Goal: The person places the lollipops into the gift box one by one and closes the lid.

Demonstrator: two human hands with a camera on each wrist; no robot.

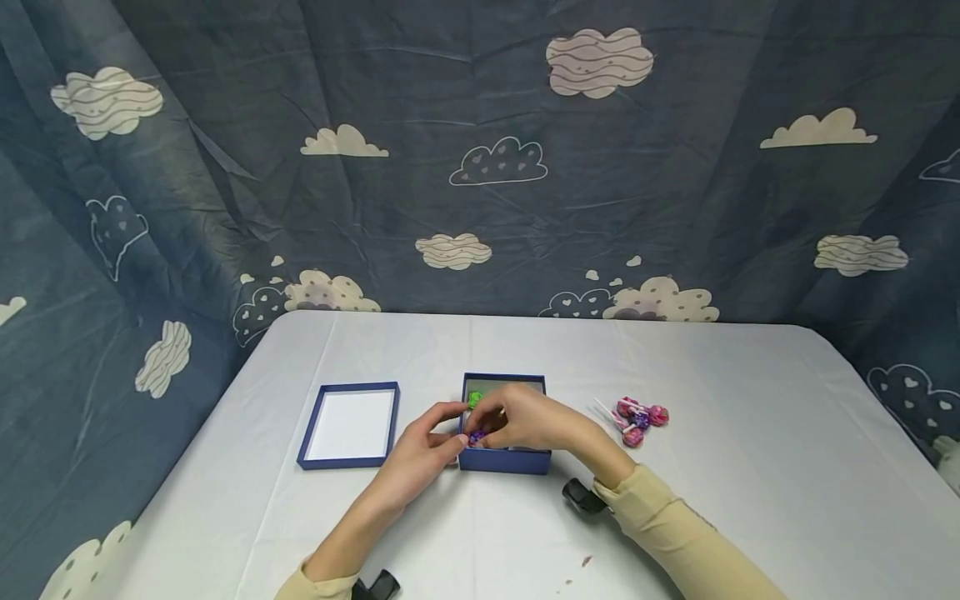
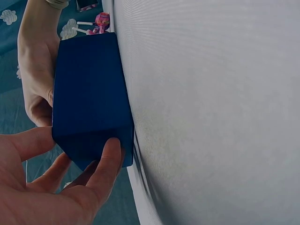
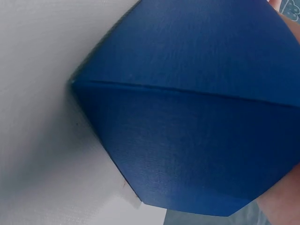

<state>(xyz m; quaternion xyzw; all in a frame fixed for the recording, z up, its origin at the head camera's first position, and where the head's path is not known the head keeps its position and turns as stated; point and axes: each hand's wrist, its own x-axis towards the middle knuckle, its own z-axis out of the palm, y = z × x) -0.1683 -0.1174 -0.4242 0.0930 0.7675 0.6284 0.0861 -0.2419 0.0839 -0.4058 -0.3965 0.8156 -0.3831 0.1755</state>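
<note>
A blue open-topped box [image 1: 504, 462] stands mid-table, with a green-wrapped candy [image 1: 476, 399] inside near its far left corner. My left hand [image 1: 422, 454] holds the box at its left side; in the left wrist view, the thumb lies at the rim and the fingers [image 2: 110, 154] press the outer wall. Reaching over the box, my right hand [image 1: 525, 418] pinches a purple-wrapped lollipop [image 1: 476, 437] low inside the left part. The fingers hide most of that lollipop and much of the interior. In the right wrist view, the box walls [image 3: 187, 150] cover the right fingertips.
Left of the box lies its blue-rimmed lid [image 1: 351, 425], white inside up. Several pink and purple lollipops [image 1: 639, 418] are bunched on the white tablecloth [image 1: 720, 467] to the right. A dark cloud-print curtain [image 1: 480, 208] hangs behind the table.
</note>
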